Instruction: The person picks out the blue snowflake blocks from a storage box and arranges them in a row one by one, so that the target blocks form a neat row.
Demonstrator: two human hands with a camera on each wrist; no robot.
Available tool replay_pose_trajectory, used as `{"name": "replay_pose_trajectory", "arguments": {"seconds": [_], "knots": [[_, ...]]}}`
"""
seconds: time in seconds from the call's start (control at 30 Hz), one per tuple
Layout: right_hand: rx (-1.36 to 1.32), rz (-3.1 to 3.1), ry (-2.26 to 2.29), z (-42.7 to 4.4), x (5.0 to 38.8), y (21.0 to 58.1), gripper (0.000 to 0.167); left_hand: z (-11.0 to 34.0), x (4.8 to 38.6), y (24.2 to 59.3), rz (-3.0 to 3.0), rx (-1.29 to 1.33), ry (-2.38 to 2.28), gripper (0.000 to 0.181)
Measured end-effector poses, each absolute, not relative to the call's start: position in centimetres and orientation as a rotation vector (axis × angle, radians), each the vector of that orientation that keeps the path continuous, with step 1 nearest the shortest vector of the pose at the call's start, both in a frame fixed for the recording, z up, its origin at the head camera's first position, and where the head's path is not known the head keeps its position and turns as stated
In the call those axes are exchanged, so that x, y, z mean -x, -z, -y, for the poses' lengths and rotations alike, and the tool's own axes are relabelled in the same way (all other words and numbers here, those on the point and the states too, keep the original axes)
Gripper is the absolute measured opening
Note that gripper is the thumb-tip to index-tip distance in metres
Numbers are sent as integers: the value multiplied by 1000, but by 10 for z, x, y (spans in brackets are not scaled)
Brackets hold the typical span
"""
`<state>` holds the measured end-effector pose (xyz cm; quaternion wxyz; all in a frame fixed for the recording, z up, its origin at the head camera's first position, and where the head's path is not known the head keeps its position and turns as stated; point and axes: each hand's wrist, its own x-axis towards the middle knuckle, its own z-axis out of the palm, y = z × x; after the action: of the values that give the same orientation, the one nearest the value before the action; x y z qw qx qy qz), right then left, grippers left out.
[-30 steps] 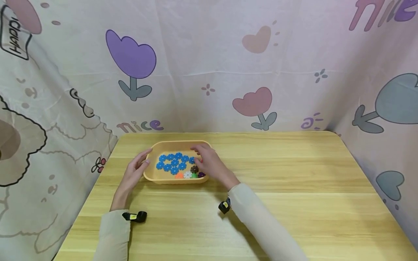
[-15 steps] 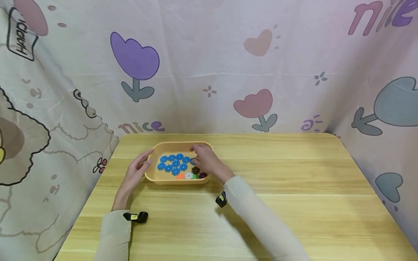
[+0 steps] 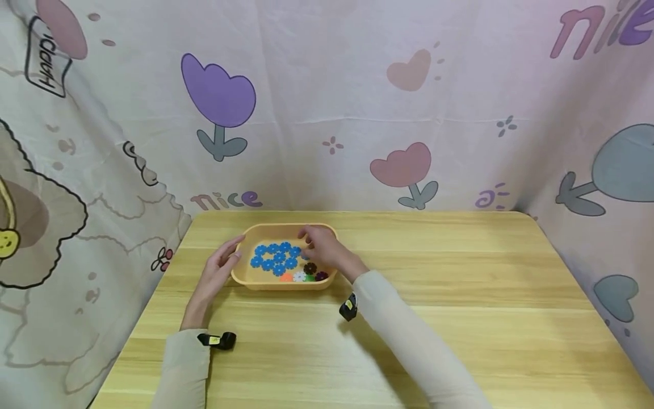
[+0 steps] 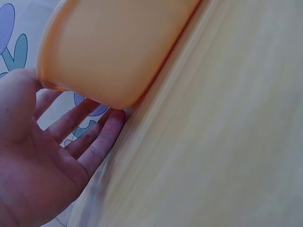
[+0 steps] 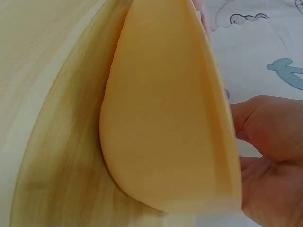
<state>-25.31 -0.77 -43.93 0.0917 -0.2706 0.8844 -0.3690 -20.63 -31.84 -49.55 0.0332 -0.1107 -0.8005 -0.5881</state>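
Observation:
In the head view, a yellow-orange tray (image 3: 286, 286) holds several blue flower-shaped pieces (image 3: 279, 257), with orange, white (image 3: 300, 276), green, brown (image 3: 310, 268) and dark purple (image 3: 321, 276) ones near its front right. My left hand (image 3: 216, 272) grips the tray's left end, thumb over the rim; the left wrist view shows its fingers (image 4: 102, 142) against the outer wall. My right hand (image 3: 327, 248) reaches over the right end, thumb and forefinger apart, thumb beside the rightmost blue piece. In the right wrist view the tray wall (image 5: 165, 109) hides its fingertips.
The tray stands at the back left of the wooden table (image 3: 439, 295). A patterned cloth (image 3: 317, 85) hangs behind the table and at both sides. Black wrist cameras are strapped over both sleeves (image 3: 414, 341).
The head view has shifted slightly. My left hand stays on the tray's end. My right hand has moved slightly within the tray, and the red spot beside it is no longer visible.

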Motion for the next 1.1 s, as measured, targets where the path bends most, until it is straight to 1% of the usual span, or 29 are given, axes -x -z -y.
{"name": "replay_pose_trajectory", "arguments": {"seconds": [0.2, 0.37, 0.77, 1.1], "knots": [[764, -2674, 1006, 14, 255, 443, 39, 320, 206, 496, 2452, 332, 1821, 47], [652, -2684, 962, 20, 258, 446, 38, 322, 207, 497, 2463, 328, 1815, 48], [443, -2678, 988, 24, 260, 456, 28, 318, 209, 498, 2446, 377, 1820, 46], [426, -2624, 1039, 27, 260, 459, 26, 318, 206, 499, 2464, 334, 1819, 47]]}}
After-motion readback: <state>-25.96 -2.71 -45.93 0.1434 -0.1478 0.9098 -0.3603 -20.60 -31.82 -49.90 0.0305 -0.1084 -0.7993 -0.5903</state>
